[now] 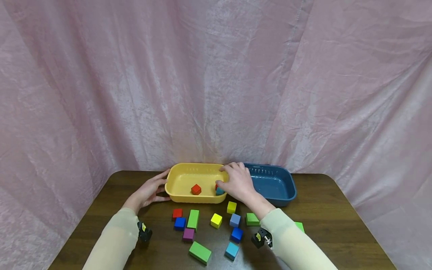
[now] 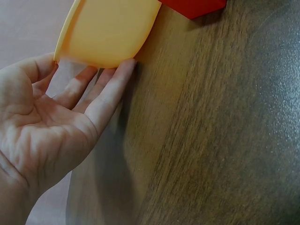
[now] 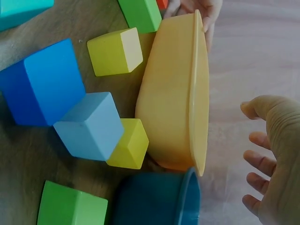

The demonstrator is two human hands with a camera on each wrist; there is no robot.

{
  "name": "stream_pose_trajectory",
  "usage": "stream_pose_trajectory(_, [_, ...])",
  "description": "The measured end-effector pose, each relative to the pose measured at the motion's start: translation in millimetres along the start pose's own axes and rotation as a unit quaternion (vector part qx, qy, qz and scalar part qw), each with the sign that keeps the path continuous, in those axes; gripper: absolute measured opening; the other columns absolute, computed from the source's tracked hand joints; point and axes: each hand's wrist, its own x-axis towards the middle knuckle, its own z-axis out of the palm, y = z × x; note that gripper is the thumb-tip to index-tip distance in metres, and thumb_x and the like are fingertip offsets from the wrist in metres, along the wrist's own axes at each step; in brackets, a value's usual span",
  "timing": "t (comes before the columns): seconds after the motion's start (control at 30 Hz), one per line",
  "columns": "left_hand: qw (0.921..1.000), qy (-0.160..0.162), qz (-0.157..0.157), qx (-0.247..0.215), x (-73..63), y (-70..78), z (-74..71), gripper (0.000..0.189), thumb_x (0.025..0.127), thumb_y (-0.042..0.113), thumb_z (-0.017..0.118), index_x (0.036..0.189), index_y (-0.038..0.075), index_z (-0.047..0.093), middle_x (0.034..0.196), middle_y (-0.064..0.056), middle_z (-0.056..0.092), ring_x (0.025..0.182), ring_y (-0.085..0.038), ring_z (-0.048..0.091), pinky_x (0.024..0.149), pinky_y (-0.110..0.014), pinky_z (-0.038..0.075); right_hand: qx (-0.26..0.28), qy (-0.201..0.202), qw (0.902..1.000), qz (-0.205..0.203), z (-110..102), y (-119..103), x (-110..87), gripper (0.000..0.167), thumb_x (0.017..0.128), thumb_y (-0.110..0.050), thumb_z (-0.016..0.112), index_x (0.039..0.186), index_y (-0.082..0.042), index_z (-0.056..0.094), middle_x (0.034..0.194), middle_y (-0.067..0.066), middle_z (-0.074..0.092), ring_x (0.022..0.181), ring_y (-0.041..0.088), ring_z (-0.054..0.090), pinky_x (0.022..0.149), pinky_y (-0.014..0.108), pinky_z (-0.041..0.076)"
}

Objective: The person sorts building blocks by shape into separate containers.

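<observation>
My left hand [image 1: 150, 192] is at the left end of a yellow plastic basket [image 1: 194, 198], thumb by the rim and fingertips against the outer end wall, as the left wrist view shows. Inside that basket lie a red block [image 1: 196, 189] and a teal block [image 1: 219, 191], with a bit of red behind the teal one. Over the basket's right end hovers my right hand [image 1: 237, 182], its fingers spread and loosely bent. Nothing lies between them in the right wrist view. A dark blue basket [image 1: 291, 193] stands just right of the yellow one, partly behind this hand.
Loose blocks lie in front of the baskets: a red block [image 1: 177, 213], a purple block [image 1: 188, 235], a light blue block [image 1: 231, 250], a green block [image 1: 200, 252], two yellow ones and several more blue and green ones. A pink curtain [image 1: 209, 82] hangs behind the wooden table [image 1: 337, 225].
</observation>
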Motion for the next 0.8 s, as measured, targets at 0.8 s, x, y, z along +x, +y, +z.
stream_pose_trajectory(0.8, [1.0000, 0.004, -0.001, 0.001, 1.9, -3.4, -0.7, 0.062, 0.111, 0.024, 0.046, 0.166, 0.032, 0.018, 0.163, -0.018, 0.026, 0.128, -0.036, 0.054, 0.094, -0.058, 0.054, -0.029, 0.033, 0.9973, -0.059, -26.8, 10.4, -30.4, 0.046, 0.088, -0.044, 0.076, 0.127, -0.019, 0.072, 0.123, 0.001, 0.063, 0.113, 0.026, 0.050, 0.092, 0.043, 0.045])
